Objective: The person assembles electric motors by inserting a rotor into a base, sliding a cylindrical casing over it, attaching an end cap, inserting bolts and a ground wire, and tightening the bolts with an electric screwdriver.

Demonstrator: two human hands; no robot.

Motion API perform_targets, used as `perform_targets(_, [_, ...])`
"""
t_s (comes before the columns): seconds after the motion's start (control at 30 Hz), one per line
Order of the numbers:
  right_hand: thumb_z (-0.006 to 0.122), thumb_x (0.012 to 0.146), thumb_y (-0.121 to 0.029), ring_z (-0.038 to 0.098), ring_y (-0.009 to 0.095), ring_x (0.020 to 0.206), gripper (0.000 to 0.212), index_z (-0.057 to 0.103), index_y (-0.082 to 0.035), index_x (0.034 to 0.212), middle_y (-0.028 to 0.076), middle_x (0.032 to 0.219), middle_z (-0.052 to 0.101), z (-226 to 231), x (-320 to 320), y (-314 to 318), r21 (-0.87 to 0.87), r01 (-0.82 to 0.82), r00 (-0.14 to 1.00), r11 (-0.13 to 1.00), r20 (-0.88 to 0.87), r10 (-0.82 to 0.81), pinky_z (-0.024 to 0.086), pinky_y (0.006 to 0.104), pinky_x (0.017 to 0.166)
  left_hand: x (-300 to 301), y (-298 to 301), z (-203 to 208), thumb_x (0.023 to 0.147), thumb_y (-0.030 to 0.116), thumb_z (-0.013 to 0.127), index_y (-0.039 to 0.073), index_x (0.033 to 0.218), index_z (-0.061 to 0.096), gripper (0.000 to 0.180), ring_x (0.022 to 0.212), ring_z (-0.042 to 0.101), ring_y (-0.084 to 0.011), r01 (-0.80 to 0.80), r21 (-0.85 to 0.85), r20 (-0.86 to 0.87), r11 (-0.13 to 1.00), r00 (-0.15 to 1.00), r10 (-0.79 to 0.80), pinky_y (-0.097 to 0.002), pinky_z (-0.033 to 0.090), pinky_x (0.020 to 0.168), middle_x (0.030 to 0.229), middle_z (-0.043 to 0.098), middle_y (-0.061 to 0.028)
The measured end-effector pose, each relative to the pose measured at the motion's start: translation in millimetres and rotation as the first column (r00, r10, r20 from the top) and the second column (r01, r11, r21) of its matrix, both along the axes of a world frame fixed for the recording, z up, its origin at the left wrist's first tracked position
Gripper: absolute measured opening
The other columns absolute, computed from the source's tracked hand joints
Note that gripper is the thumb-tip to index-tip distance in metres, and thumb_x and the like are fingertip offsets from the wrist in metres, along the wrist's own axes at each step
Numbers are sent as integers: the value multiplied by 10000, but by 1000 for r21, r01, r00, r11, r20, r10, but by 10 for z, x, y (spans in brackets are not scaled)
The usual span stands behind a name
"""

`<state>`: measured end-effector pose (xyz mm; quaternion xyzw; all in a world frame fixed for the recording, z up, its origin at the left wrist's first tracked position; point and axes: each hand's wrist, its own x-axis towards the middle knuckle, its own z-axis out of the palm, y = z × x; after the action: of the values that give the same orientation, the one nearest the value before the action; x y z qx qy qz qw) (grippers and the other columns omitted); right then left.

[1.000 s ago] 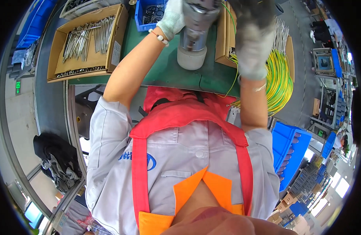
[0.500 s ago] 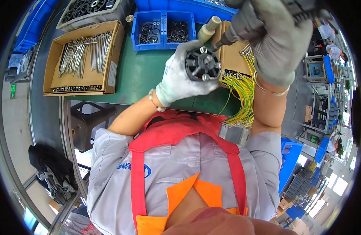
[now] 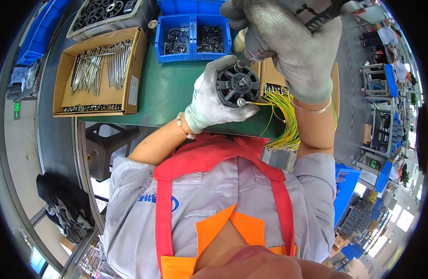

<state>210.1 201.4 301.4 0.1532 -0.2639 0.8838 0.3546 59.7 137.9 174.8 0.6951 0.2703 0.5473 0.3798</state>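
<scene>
My left hand [image 3: 205, 100], in a whitish work glove, is closed around a round black spoked motor end piece [image 3: 233, 85], whose spoked face is turned up. A metal screw head [image 3: 241, 102] shows at its lower rim. In my right hand [image 3: 300, 51], gloved in grey, is a dark power screwdriver [image 3: 257, 45]. Its tip meets the upper rim of the end piece; the exact contact point is partly hidden. Beside the end piece hangs a bundle of yellow-green wires [image 3: 290, 123]. One wire appears to run from the bundle to the lower screw.
An open cardboard box [image 3: 95, 98] of long metal rods sits left on the green table [image 3: 165, 100]. Behind are a blue two-part bin [image 3: 174, 58] with small rings and a grey crate [image 3: 102, 29] of black round parts. Another cardboard box [image 3: 269, 72] lies under my right hand.
My right hand has brought the screwdriver left and down, so its tip now touches the end piece. The end piece has turned and tilted slightly in my left hand.
</scene>
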Motion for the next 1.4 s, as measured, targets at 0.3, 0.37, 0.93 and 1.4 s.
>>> perform_targets(0.3, [587,864,-18,615,187,565,155,616,80,747,118,666,639,687,-51,-863,990,-80,-159,-113,-124,-979,556,327,578,-49,-49,76,583,295,956,24,1325,426,951,1004,691,-258,-8,26,-51,1000,999,9,-375,558,896,1124,665,-140])
perform_targets(0.37, [601,888,-56,697,272,837,314,582,85,1168,199,935,697,600,-269,-1063,862,469,-45,193,242,-969,588,388,781,-53,-48,112,580,294,958,31,1327,427,953,1010,689,-257,-6,43,-80,999,997,10,-375,557,894,1138,658,-141])
perform_targets(0.93, [561,776,144,644,233,764,525,479,35,1282,158,814,631,303,-207,-877,864,431,250,261,164,-954,536,434,840,-86,-32,-68,579,349,954,17,1359,427,998,1068,657,-267,-16,16,-192,1000,981,19,-381,542,918,1207,617,-182])
perform_targets(1.4, [653,923,-110,653,157,592,185,641,65,979,150,826,710,494,-357,-466,801,587,-116,120,230,-966,520,260,507,-74,-110,74,625,286,943,27,1384,398,970,1074,656,-230,38,-118,-14,992,999,-40,-374,530,955,1183,629,-143])
